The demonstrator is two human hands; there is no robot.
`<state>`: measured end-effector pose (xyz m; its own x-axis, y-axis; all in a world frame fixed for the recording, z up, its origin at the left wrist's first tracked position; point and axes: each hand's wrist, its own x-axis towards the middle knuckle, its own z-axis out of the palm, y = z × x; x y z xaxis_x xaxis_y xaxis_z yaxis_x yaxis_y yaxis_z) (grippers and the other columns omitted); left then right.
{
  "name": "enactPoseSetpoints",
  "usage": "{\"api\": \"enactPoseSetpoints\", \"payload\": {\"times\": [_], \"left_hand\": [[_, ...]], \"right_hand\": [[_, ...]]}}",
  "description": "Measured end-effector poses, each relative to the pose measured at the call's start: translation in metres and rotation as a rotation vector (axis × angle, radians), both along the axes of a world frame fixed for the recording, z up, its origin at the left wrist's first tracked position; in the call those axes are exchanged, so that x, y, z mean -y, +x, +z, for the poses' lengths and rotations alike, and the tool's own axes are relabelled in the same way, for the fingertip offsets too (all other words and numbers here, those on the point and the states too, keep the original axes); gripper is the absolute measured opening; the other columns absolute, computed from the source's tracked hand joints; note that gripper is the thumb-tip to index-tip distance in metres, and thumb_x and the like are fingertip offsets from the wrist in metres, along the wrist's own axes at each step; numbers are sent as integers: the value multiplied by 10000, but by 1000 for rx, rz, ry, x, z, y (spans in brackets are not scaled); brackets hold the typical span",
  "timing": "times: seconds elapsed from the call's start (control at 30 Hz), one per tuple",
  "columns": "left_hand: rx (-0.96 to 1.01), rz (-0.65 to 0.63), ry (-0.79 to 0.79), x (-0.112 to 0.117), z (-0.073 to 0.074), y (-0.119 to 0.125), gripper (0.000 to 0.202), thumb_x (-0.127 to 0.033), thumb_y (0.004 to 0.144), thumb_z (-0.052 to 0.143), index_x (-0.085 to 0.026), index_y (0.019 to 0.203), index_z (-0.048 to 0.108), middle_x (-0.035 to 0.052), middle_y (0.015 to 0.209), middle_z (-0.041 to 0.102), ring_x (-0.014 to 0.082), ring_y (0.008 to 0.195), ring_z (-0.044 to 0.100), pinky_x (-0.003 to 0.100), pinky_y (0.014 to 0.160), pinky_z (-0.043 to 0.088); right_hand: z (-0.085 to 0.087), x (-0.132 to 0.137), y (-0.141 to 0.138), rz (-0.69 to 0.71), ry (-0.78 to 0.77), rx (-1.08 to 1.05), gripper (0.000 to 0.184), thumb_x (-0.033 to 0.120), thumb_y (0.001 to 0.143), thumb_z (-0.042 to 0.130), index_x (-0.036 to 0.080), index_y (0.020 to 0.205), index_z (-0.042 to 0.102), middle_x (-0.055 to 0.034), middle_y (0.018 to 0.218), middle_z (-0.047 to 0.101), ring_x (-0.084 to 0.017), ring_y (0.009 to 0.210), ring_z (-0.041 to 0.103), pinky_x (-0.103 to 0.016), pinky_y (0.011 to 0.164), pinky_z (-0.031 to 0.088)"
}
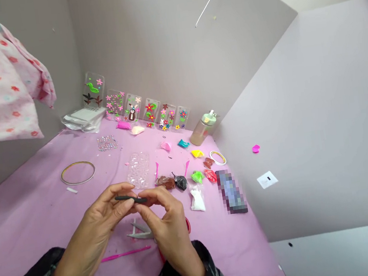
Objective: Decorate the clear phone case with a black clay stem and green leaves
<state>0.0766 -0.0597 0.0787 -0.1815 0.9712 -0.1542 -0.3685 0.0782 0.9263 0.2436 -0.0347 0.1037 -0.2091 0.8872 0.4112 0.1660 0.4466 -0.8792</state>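
A thin black roll of modelling clay is pinched between both hands above the pink cloth. My left hand holds its left part between thumb and fingers. The right end sits between the thumb and fingertips of my right hand. Below the hands lie open scissors, their red handles partly hidden by my right hand. Nearer to me lies a pink modelling tool. Just beyond my hands is a clear textured phone case, with a wrapped lump of black clay to its right.
Several wrapped clay lumps, among them green clay and white clay, lie to the right beside a blurred phone. A bottle and decorated cases stand along the wall. A bangle lies left.
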Motion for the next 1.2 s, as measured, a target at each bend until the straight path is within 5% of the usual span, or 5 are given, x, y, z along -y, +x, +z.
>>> {"api": "enactPoseSetpoints", "payload": {"times": [0.13, 0.5, 0.83, 1.07, 1.2], "left_hand": [[-138, -80, 75, -3, -8, -10, 374, -596, 817, 1008, -373, 1086, 875, 7, 1167, 826, 257, 1165, 793, 244, 1003, 664], [-462, -15, 133, -3, 2, -20, 386, -715, 869, 885, -344, 971, 881, -10, 750, 786, 210, 745, 758, 187, 757, 628], [-493, -114, 255, -10, 11, -29, 83, -429, 876, 855, -398, 946, 886, -67, 914, 827, 135, 897, 798, 127, 867, 633], [-592, -182, 222, -11, 8, -40, 204, -567, 931, 826, -367, 916, 863, -66, 781, 776, 137, 768, 743, 143, 759, 606], [-597, -237, 202, -26, 10, -48, 236, -599, 924, 833, -381, 1007, 867, -51, 948, 831, 172, 921, 771, 188, 846, 608]], "right_hand": [[4, 0, 2, -19, 28, 25, 137, 176, 1011, 764, 244, 1073, 866, -45, 984, 859, -209, 910, 818, -331, 831, 678], [0, 0, 2, 15, 11, -6, 85, 192, 999, 801, 240, 1030, 864, -32, 923, 844, -202, 855, 806, -313, 788, 653], [-8, -1, 1, 38, -31, -36, 68, 190, 995, 813, 225, 1026, 862, -32, 931, 835, -187, 858, 776, -291, 790, 615], [-10, -1, -1, 9, -116, -60, 36, 192, 971, 830, 215, 993, 845, -29, 917, 847, -184, 826, 783, -292, 789, 634], [-13, -4, 1, 34, -104, -74, 168, 161, 966, 802, 219, 1120, 835, -33, 976, 851, -183, 873, 806, -293, 828, 654]]}}
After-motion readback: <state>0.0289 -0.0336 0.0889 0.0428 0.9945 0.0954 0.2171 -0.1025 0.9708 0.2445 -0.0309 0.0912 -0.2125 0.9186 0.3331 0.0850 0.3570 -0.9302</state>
